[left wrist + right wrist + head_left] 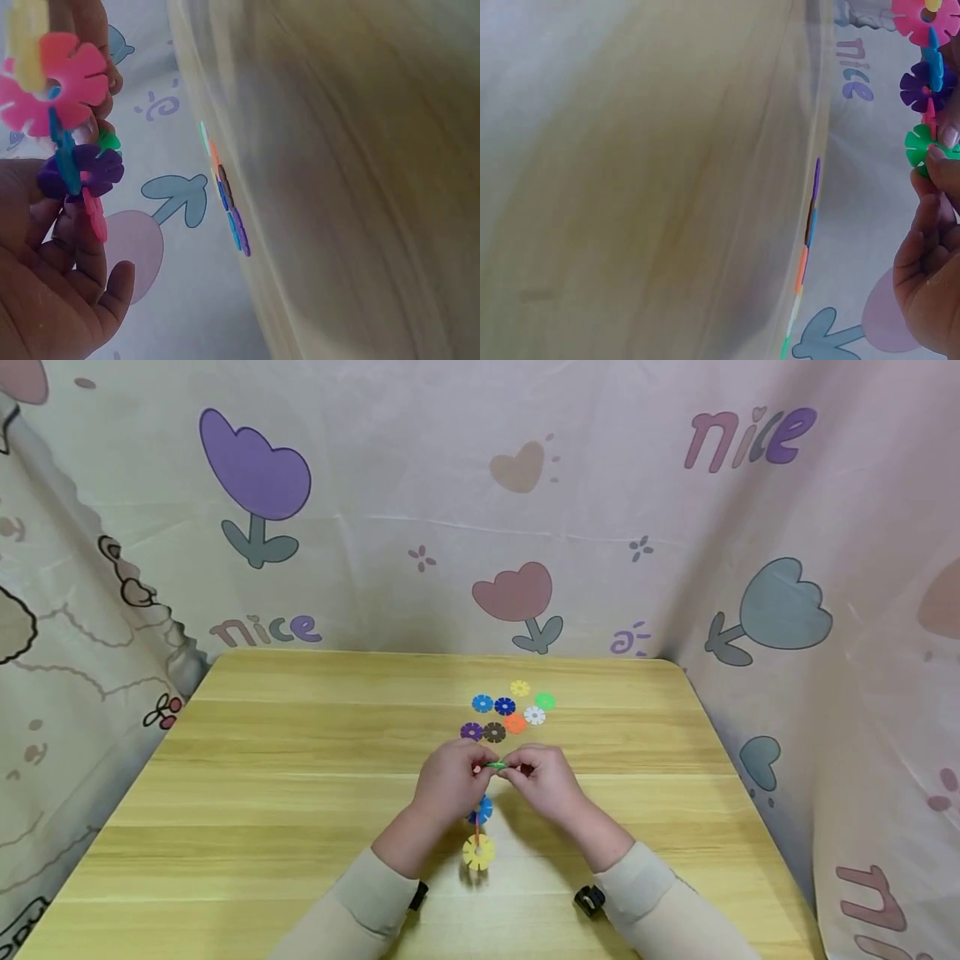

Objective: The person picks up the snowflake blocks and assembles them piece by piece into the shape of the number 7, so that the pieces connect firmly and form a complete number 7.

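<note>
Both hands meet above the middle of the table. Between their fingertips is a green notched plastic disc (497, 766), pinched by my right hand (546, 781). My left hand (452, 777) pinches the joined end of a chain of discs, by a pink disc (94, 214) next to the green one. Beyond it the chain runs through a purple disc (105, 166), a blue disc (485, 808) and a larger-looking pink disc (84, 67) to a yellow disc (478, 860), hanging toward me. Fingers partly hide the green disc and its joint.
Several loose discs lie flat beyond the hands, among them a purple disc (471, 732), a brown disc (494, 739), an orange disc (515, 723) and a white disc (535, 716). The wooden table (262, 793) meets a patterned curtain (375, 468) behind and at both sides.
</note>
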Demonstrator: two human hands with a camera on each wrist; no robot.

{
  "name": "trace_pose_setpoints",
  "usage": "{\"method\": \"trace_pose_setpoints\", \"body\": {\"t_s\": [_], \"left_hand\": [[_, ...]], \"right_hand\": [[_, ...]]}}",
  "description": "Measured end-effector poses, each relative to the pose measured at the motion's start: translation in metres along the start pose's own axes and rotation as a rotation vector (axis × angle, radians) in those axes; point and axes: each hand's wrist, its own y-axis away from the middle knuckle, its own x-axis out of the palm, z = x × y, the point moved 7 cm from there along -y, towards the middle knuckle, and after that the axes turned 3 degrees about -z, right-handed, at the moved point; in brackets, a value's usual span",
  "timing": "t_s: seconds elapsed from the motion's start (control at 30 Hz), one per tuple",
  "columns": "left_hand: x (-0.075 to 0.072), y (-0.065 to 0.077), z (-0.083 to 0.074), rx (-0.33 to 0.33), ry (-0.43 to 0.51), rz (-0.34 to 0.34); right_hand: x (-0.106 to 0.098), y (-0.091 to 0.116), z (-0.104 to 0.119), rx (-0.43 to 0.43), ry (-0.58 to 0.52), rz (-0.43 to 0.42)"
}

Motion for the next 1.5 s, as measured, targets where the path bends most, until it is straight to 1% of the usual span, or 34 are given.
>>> {"method": "trace_pose_setpoints", "body": {"t_s": [0.13,0.27,0.37,0.5,0.7,0.8,0.9,1.03,1.27,1.5], "left_hand": [[0.001,0.0,0.005,-0.036,-0.02,0.016],[0.002,0.0,0.009,-0.061,-0.015,0.041],[0.003,0.001,0.014,-0.093,-0.008,0.069],[0.003,0.002,0.02,-0.135,-0.018,0.091],[0.002,0.002,0.022,-0.143,-0.037,0.099],[0.003,0.002,0.023,-0.145,-0.04,0.099],[0.003,0.003,0.023,-0.144,-0.041,0.098],[0.004,0.003,0.024,-0.145,-0.045,0.098],[0.004,0.003,0.026,-0.165,-0.034,0.105],[0.006,0.002,0.028,-0.148,-0.025,0.096]], "right_hand": [[0.005,0.0,-0.003,0.009,0.018,0.016],[0.006,-0.003,-0.007,0.035,0.02,0.072],[0.002,-0.007,-0.013,0.079,0.029,0.106],[-0.009,-0.017,-0.028,0.143,0.075,0.104],[-0.019,-0.034,-0.048,0.192,0.201,0.078],[-0.019,-0.041,-0.058,0.209,0.28,0.064],[-0.015,-0.048,-0.065,0.226,0.364,0.067],[-0.009,-0.057,-0.073,0.273,0.441,0.095],[0.002,-0.065,-0.087,0.371,0.517,0.16],[0.011,-0.069,-0.089,0.35,0.621,0.236]]}}
